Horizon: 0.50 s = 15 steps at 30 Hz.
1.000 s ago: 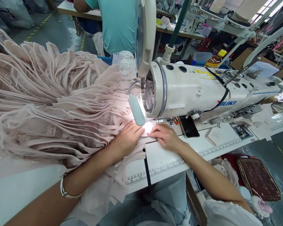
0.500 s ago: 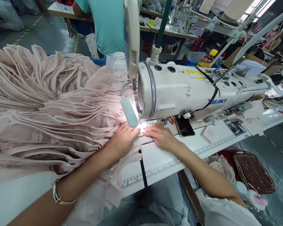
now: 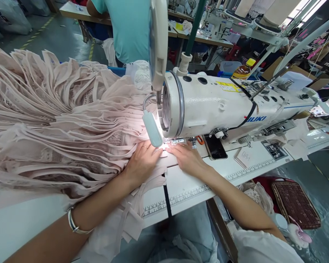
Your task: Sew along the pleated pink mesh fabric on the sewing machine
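Pale pink fabric (image 3: 167, 159) lies under the bright light at the needle end of a white sewing machine (image 3: 205, 106). My left hand (image 3: 144, 160), palm down, has its fingers closed on this cloth, partly behind the grey-green lamp (image 3: 152, 128). Opposite it, my right hand (image 3: 188, 159) holds the cloth with its fingers together, the tips close to the left thumb. Glare and the lamp hide the needle and the exact stitching spot. A large pile of pink lace-trimmed garment pieces (image 3: 79, 120) spreads left of the machine, reaching my left hand and forearm.
Right of my hand lie orange-handled scissors (image 3: 200, 140), a phone (image 3: 215, 147) and a paper pad (image 3: 243, 157). Measuring tape (image 3: 190, 193) runs along the table's front edge. A yellow-capped bottle (image 3: 243, 69) stands behind the machine. A person in turquoise (image 3: 130, 31) sits beyond.
The view has shifted slightly, moving the scene a little rightward. My right hand's fingers have drawn closer together on the fabric; both hands remain by the needle area.
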Each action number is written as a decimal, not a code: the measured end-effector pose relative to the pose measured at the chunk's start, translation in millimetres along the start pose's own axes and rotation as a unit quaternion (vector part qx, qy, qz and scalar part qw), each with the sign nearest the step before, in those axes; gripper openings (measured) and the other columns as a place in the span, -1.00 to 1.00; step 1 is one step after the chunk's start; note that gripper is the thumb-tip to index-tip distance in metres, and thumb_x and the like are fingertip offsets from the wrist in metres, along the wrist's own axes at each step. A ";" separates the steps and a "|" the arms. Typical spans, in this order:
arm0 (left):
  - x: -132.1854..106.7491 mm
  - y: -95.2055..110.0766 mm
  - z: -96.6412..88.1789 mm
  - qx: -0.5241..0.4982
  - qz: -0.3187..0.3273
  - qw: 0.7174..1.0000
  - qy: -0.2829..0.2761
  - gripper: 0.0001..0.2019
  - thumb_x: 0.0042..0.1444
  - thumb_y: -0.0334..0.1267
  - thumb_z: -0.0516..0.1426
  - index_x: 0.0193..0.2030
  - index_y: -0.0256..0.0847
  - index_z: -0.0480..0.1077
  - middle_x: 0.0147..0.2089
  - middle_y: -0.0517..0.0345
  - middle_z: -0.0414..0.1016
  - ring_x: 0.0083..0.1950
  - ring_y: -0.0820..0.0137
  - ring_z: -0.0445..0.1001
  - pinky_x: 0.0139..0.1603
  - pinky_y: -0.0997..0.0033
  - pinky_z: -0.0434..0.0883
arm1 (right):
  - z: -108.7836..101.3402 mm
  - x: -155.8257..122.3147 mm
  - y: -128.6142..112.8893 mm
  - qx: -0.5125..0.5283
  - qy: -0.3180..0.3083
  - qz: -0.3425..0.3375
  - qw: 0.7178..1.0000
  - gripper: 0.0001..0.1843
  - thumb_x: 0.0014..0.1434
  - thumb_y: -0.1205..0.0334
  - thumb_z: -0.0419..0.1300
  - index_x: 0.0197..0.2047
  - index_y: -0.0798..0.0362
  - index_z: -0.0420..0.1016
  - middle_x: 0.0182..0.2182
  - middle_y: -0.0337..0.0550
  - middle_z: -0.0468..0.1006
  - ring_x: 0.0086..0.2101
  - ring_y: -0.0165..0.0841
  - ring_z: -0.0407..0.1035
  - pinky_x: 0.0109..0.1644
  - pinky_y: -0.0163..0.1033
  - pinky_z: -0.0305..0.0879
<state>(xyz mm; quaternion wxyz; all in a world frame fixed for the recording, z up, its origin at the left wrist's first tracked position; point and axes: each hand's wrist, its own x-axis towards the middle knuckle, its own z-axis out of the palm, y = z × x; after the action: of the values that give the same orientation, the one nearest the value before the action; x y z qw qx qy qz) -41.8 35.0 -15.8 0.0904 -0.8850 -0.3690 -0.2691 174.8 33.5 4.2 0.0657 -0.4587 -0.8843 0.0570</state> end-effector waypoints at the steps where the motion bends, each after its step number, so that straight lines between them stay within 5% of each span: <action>1: 0.6 0.9 -1.4 0.005 0.009 1.000 0.013 -0.72 0.38 -0.39 -0.03 -0.13 -0.26 0.52 -0.24 0.02 0.55 -0.17 0.26 0.40 -0.10 0.26 0.33 | -0.4 0.7 -0.9 -0.006 -0.007 0.004 1.000 -0.44 0.23 0.57 -0.04 0.19 -0.01 0.46 0.16 -0.10 0.53 0.12 -0.22 0.38 0.25 0.02 0.26; 15: 2.7 2.0 -4.3 0.020 0.011 0.999 0.029 -0.71 0.37 -0.41 -0.02 -0.30 -0.24 0.49 -0.40 0.12 0.45 -0.32 0.33 0.33 -0.20 0.30 0.26 | -2.0 6.2 -5.9 -0.055 -0.060 0.017 0.997 -0.39 0.27 0.57 -0.18 0.30 0.14 0.31 0.21 0.08 0.46 0.14 -0.15 0.36 0.24 0.06 0.26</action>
<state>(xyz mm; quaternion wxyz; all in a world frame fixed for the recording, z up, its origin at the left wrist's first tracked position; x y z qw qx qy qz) -40.6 33.6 -10.6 0.1217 -0.8790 -0.3619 -0.2857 166.8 35.3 7.6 -0.0139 -0.4725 -0.8805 0.0365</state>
